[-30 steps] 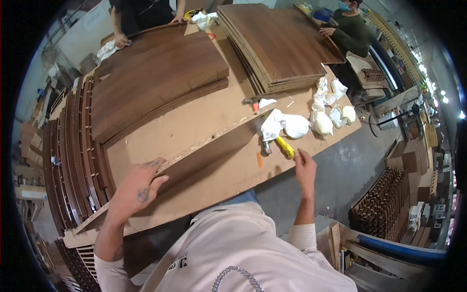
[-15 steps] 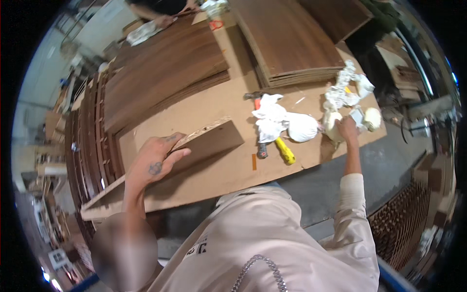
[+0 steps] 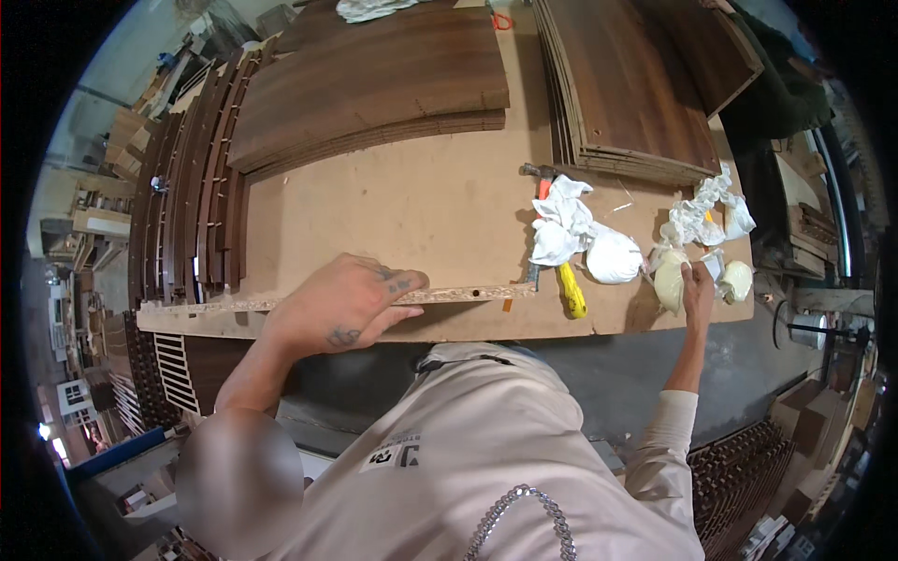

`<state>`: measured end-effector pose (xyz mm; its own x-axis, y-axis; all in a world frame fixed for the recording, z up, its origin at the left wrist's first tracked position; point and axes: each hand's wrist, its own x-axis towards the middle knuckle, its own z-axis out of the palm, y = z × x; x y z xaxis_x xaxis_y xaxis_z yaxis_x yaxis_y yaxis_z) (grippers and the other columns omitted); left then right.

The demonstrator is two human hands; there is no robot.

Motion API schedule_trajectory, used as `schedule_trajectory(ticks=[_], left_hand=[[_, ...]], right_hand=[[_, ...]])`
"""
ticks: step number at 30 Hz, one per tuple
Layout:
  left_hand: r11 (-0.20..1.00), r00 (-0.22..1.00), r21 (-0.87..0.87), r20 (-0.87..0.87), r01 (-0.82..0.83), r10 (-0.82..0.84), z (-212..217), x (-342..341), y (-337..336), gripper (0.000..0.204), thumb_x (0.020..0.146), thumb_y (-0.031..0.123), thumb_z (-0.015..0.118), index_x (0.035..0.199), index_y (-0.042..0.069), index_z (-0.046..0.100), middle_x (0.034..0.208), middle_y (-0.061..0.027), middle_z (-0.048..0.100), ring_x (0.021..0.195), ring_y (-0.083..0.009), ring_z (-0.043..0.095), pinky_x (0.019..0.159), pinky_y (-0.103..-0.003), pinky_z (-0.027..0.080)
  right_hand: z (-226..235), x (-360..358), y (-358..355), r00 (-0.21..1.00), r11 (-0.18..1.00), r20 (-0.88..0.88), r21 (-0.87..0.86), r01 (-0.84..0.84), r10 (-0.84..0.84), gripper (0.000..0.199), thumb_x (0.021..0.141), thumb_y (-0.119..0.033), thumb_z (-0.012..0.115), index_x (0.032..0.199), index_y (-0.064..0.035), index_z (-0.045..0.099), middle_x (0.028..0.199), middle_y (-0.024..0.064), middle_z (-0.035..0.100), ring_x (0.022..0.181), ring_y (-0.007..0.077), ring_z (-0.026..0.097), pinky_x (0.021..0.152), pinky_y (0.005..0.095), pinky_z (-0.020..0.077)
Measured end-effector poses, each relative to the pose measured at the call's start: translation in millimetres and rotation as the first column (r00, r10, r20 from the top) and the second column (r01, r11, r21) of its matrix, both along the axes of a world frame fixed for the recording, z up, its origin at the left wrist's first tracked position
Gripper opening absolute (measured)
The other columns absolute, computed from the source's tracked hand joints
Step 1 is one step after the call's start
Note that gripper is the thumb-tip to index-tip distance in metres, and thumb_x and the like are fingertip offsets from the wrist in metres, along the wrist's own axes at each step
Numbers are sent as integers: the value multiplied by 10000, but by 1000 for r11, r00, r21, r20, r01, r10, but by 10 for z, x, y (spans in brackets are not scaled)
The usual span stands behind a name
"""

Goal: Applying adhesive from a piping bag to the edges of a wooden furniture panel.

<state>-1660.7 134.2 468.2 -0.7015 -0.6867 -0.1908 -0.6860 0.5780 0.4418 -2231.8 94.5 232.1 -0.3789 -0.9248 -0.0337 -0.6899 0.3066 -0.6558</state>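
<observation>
Chipboard panel [image 3: 454,295], probably stiff and weighty, suits the top-edge pinch of the left hand [image 3: 341,304] toward nine o'clock; how the right hand [image 3: 697,292], at three, grips cannot be told.

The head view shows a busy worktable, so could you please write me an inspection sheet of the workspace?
Surface: flat tan board tabletop, lightly marked.
Job's things: brown-faced particleboard panel, on edge along the near side; rounded cream-coloured bag at right.
Clutter: knotted white plastic bag partly over a red-and-black hammer; yellow-handled tool beside them.
Hands: left hand grips the panel's upper edge; right hand is at the cream-coloured bag, grip unclear.
Cables: none identifiable.
Surroundings: two stacks of dark brown wooden panels; grey floor; person in dark green sleeve, upper right.
</observation>
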Motion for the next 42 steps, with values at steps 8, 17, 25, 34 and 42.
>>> schedule_trajectory(ticks=[8, 17, 25, 34, 42], left_hand=[[994, 997, 103, 72, -46, 39, 68, -98, 39, 302, 924, 289, 597, 1099, 44, 603, 809, -196, 647, 808, -384, 617, 760, -456, 477], [998, 999, -30, 3, -51, 51, 53, -105, 165, 264, 907, 267, 613, 1062, 56, 585, 677, -179, 593, 715, -367, 598, 665, -466, 461], [998, 998, -55, -55, -35, 32, -35, -66, 92, 250, 915, 251, 609, 1073, 60, 577, 712, -161, 626, 712, -357, 598, 677, -444, 461], [998, 998, -48, -52, -29, 26, -21, -85, 110, 249, 902, 212, 611, 1087, 48, 581, 703, -165, 626, 732, -359, 605, 689, -451, 461], [998, 997, -16, 56, -53, 54, 52, -125, 83, 347, 917, 232, 600, 1212, 55, 550, 739, -209, 625, 740, -387, 606, 694, -471, 468]], right_hand=[[1049, 686, 388, 700, 896, 692, -185, 405, -173, 132, 966, -179, 631, 925, -61, 589, 848, -13, 547, 782, 82, 552, 677, 280, 498], [1282, 1555, 338, -61, 889, 921, -353, 293, 385, 640, 888, -475, 665, 1349, -67, 489, 1288, 186, 575, 1141, 439, 577, 857, 612, 547], [1805, 2352, 167, -214, 780, 873, -250, 574, 437, 513, 887, -376, 694, 1291, -108, 526, 1254, 156, 574, 1182, 425, 541, 958, 549, 522], [2371, 2486, 253, -28, 679, 850, -401, 614, 527, 566, 909, -382, 663, 1299, -15, 479, 1294, 224, 519, 1244, 473, 473, 1068, 631, 403], [2253, 2337, 473, 192, 654, 862, -486, 580, 470, 519, 900, -295, 656, 1311, -27, 487, 1302, 182, 549, 1241, 378, 515, 1037, 669, 397]])
